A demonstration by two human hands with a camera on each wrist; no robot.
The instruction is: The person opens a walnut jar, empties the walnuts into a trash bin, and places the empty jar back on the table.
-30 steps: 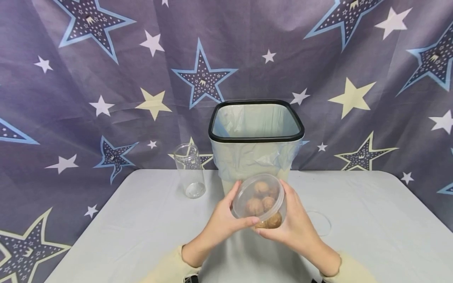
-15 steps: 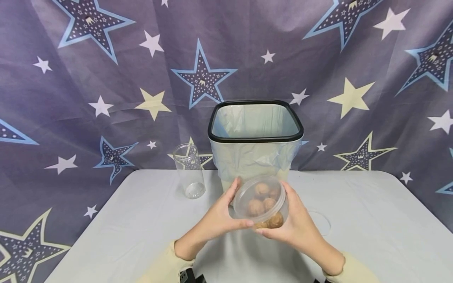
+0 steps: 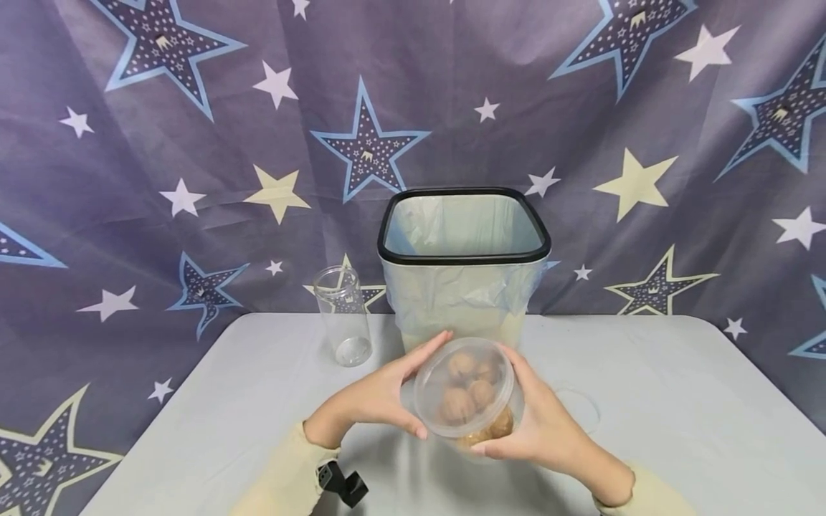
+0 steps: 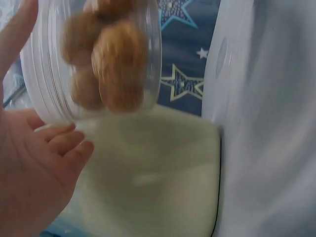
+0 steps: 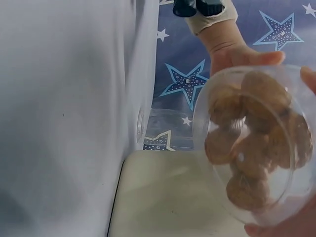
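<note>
"Head view: where is the clear tub?"

"Held up over the tabletop, about midway between its left and right edges, on the near side of the bin. It's tilted, with its hazy round top turned toward the head camera."

"What's in it?"

"Several walnuts, piled together. The right wrist view shows them crowded against the clear plastic, well apart from the cloth."

"And the right hand?"

"It has hold of the tub, fingers curved around the right side and thumb along the lower front."

"The left hand too?"

"Spread wide at the tub's left side, thumb well away from the fingers. The fingertips come very near the rim, but I can't tell if they touch. The left wrist view shows some fingers loosely bent, just beside the plastic."

"What else is on the tabletop?"

"That bin, black-rimmed and lined with a pale bag, near the far edge. A glass jar stands left of it, toward the far left corner. Something clear and round lies to the right, partly behind the right hand."

"Behind everything?"

"A star-printed curtain."
</note>
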